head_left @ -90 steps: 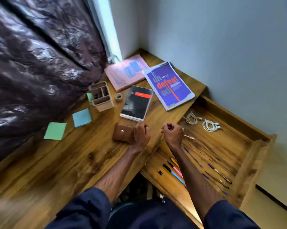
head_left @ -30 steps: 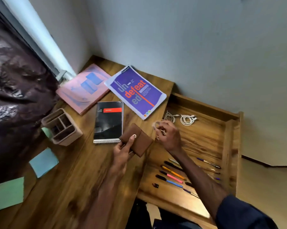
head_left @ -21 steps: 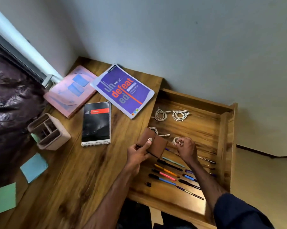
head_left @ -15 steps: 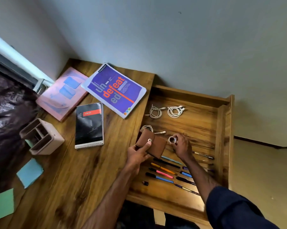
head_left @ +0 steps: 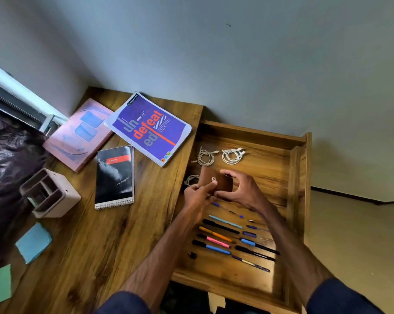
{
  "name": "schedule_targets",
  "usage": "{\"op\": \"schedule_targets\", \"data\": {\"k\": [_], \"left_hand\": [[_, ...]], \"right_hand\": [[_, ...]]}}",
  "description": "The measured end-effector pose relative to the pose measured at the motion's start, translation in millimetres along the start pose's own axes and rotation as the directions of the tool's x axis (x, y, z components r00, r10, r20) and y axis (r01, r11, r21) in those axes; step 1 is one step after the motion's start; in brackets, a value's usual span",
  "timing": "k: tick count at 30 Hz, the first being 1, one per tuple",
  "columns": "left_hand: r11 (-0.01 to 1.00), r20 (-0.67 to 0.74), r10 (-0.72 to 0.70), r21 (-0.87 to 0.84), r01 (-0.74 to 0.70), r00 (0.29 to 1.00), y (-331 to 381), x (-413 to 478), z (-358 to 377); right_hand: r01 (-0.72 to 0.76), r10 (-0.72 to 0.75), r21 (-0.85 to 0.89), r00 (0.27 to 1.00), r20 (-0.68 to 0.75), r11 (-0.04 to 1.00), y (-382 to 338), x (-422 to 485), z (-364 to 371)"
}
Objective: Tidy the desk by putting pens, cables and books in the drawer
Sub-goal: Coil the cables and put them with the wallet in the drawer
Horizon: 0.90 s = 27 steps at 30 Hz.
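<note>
Tabletop [head_left: 101, 257] carries three books not yet stowed: purple book [head_left: 148, 130], pink book [head_left: 78, 134] and black spiral notebook [head_left: 114, 175], well apart from the hands. Open drawer [head_left: 301, 177] on the right. Pen holder [head_left: 51, 196] at the tabletop's left edge.

Brown pouch [head_left: 223, 181] is held above the drawer's middle, off the wood, between both hands. Three white cables sit at the drawer's far end: two coils [head_left: 206, 156] [head_left: 232, 156] side by side, and a third [head_left: 190, 180] partly hidden behind the pouch. Pens [head_left: 216, 236] lie in rows at the near end. Small snap [head_left: 213, 178] shows on the pouch face.

Step in hand, by my reading: closing or setting down the pouch in the drawer. To do it well, press the flap square on the snap, then lower the pouch flat into the bare strip between cables and pens, without dragging the third cable or knocking the pen rows.

Left hand [head_left: 197, 196]: forearm reaches in from below, and it pinches the pouch's near-left edge with the thumb tip just under the snap. Right hand [head_left: 243, 189]: wrist bent, fingers arched over the far-right edge with the thumb underneath, curled round the pouch.
</note>
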<state>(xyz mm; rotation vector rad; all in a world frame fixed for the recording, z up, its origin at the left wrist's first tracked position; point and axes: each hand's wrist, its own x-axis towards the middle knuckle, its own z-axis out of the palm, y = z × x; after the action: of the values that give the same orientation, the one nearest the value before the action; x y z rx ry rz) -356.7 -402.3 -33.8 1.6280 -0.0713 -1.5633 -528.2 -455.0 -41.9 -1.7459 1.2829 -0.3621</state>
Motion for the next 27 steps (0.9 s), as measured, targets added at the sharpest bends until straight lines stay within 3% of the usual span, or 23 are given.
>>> {"op": "schedule_targets", "data": {"k": [8, 11, 14, 16, 22, 27], "left_hand": [[0.991, 0.037, 0.109, 0.072, -0.111, 0.993, 17.9, 13.8, 28.7], [0.984, 0.055, 0.117, 0.131, -0.124, 0.992, 18.3, 19.8, 28.3], [0.914, -0.071, 0.219, 0.365, -0.179, 0.973, 14.4, 25.1, 19.7], [0.880, -0.122, 0.270, 0.433, -0.193, 0.955, 12.3, 26.2, 11.2], [0.914, -0.135, 0.223, 0.374, -0.159, 0.965, 9.6, 24.7, -10.9], [0.908, -0.127, 0.210, 0.392, -0.145, 0.969, 3.0, 27.3, -19.2]], "right_hand": [[0.116, -0.105, -0.284, 0.993, 0.055, 0.952, -5.2, 37.6, -30.9], [0.057, -0.055, -0.327, 0.998, 0.014, 0.943, 2.1, 44.8, -27.1], [-0.064, 0.058, -0.400, 0.998, -0.028, 0.914, 17.9, 52.5, -20.6], [-0.156, 0.152, -0.447, 0.987, -0.046, 0.881, 33.0, 58.8, -14.3], [-0.255, 0.265, -0.573, 0.962, -0.067, 0.779, 67.2, 59.9, -1.7], [-0.318, 0.325, -0.579, 0.941, -0.096, 0.750, 78.8, 53.7, 12.6]]}}
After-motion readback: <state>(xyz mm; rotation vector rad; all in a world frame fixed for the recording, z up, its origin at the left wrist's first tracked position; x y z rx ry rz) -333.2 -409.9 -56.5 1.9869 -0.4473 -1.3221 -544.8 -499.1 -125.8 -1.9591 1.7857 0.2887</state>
